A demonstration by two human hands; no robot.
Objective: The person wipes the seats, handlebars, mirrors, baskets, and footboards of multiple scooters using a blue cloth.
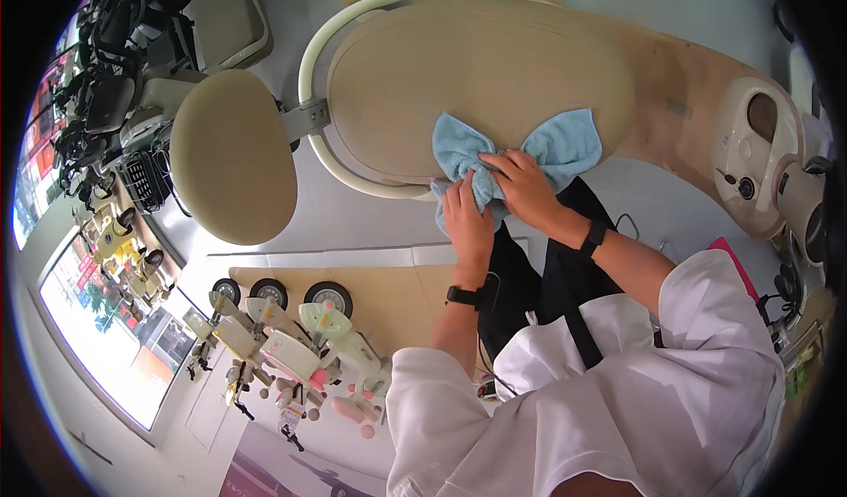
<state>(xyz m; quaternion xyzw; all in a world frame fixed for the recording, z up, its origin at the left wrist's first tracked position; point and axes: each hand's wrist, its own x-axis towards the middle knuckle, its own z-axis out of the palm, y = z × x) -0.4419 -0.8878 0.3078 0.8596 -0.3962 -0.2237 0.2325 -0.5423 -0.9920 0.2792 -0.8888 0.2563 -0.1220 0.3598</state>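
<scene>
Nothing on show is coming through sharply enough to read! At the bottom left, a purple wall panel point(258, 472) is carrying pale lettering, running into the frame's lower edge. Above it, a small white tag point(290, 417) is showing tiny blurred print, and a pale scooter body point(291, 352) is wearing a red mark. Over at the far left, red signage point(41, 134) is blurring beyond the glass.
</scene>
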